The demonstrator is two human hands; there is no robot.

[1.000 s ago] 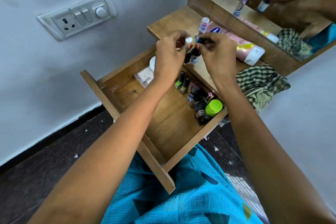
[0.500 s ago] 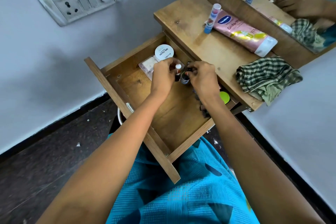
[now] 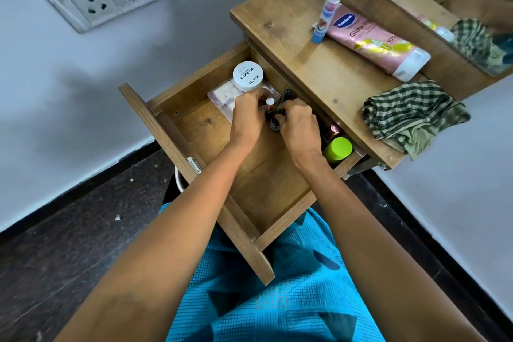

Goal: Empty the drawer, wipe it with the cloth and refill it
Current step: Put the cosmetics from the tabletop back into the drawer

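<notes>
**Inside the drawer [image 3: 266,189], both hands gripping**

On my monitor the left hand [image 3: 247,116] pinched a white-capped bottle [image 3: 269,103] and the right hand [image 3: 298,125] gripped a dark bottle [image 3: 274,125], both at the back of the open drawer. The checked cloth [image 3: 410,114] lay bunched on the tabletop [image 3: 291,28], well apart from either hand.

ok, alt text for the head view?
A person's left hand and right hand grip small bottles inside an open wooden drawer, next to a white jar. A pink tube and a checked cloth lie on the tabletop beyond.
</notes>
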